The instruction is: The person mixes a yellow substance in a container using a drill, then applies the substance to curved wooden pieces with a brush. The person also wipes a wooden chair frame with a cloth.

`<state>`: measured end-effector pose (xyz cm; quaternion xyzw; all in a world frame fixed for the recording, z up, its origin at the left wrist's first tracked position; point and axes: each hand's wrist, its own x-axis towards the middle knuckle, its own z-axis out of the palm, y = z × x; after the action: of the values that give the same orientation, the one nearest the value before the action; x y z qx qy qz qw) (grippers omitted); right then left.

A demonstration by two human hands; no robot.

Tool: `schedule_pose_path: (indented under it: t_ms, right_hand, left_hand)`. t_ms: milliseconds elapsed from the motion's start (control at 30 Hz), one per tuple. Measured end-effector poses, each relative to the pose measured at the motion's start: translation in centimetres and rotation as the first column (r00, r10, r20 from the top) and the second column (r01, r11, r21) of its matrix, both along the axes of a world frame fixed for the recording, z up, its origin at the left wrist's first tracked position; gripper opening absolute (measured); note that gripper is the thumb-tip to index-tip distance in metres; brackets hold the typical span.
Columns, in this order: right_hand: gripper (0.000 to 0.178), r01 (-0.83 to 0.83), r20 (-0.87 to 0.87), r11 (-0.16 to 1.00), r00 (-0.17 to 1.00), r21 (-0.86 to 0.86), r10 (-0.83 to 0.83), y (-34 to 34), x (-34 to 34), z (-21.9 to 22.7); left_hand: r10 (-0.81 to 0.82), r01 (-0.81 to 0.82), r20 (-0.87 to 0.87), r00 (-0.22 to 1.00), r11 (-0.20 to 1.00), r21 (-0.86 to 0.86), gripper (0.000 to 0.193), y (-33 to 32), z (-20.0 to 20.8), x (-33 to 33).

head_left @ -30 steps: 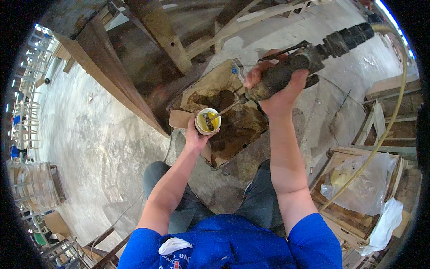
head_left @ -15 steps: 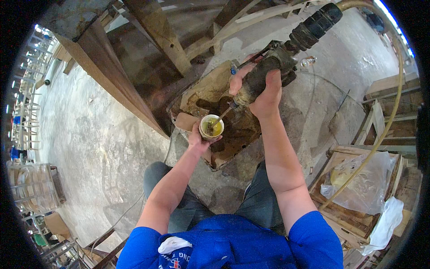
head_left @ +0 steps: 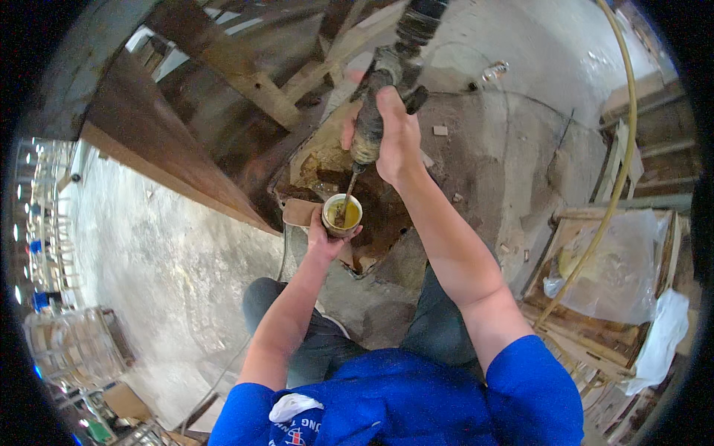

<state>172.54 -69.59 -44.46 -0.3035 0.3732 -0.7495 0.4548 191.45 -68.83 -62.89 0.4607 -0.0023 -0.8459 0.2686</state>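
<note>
My left hand wraps round a small pale cup with yellow liquid or paste inside. A flat brown piece lies beside my left fingers; whether they touch it I cannot tell. My right hand grips a dark, worn power drill with a hose at its back end. From the drill's front a thin mixing rod runs down into the cup. Its lower end shows against the yellow contents. Under both hands lies a stained, irregular brown board or box, partly hidden by them.
A large dark wooden frame rises at the upper left. At the right stands a wooden crate with a clear plastic bag on it. A yellowish hose crosses in front of the crate. Small scraps lie on the concrete floor.
The drill has swung left, from a strong lean to the right to a steeper line above the cup. My right hand went left with it. The cup stays in my left hand.
</note>
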Motion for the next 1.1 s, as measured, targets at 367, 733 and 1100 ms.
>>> schedule_pose_path:
  t_ms: [367,733,1100]
  right_hand:
    - [0.054,-0.026,-0.049,0.990,0.999,-0.140,0.020,0.6,1.1,1.9]
    - [0.026,-0.034,0.103,0.979,0.993,-0.203,0.056,0.3,0.7,1.8]
    - [0.027,-0.067,0.079,0.996,0.994,-0.053,0.071,0.0,1.7,2.3]
  left_hand:
    - [0.099,-0.092,0.044,0.994,0.987,-0.135,0.041,-0.7,-1.3,-0.2]
    - [0.148,-0.137,0.072,0.986,0.980,-0.148,0.025,-1.1,-3.0,0.6]
    - [0.169,-0.162,0.112,0.979,0.985,-0.064,0.028,-0.8,-1.8,0.4]
